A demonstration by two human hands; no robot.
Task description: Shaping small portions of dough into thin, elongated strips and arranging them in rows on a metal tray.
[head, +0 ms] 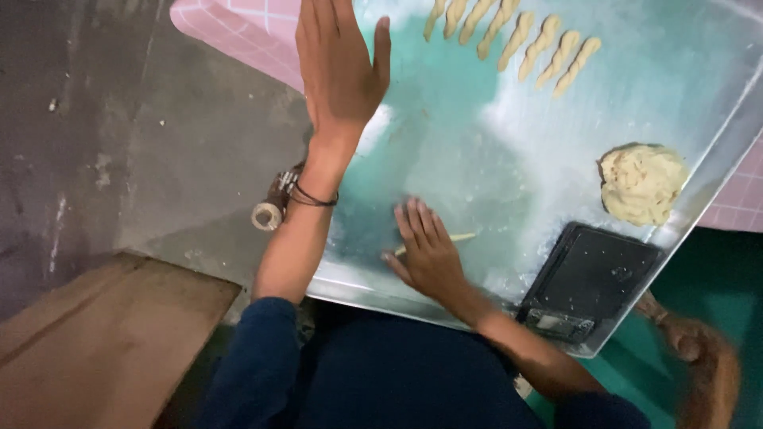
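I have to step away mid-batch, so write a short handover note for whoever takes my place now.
Left hand: raised, open, empty.
Right hand: flat on a thin dough rope, on the floured tray.
Done: eight twists lined up at the tray's far edge.
Left: the rope is untwisted; a dough lump sits beside the scale.

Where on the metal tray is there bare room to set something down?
The floured middle of the tray is free, between the twisted dough sticks, dough lump and right hand. The near right corner holds the black scale.
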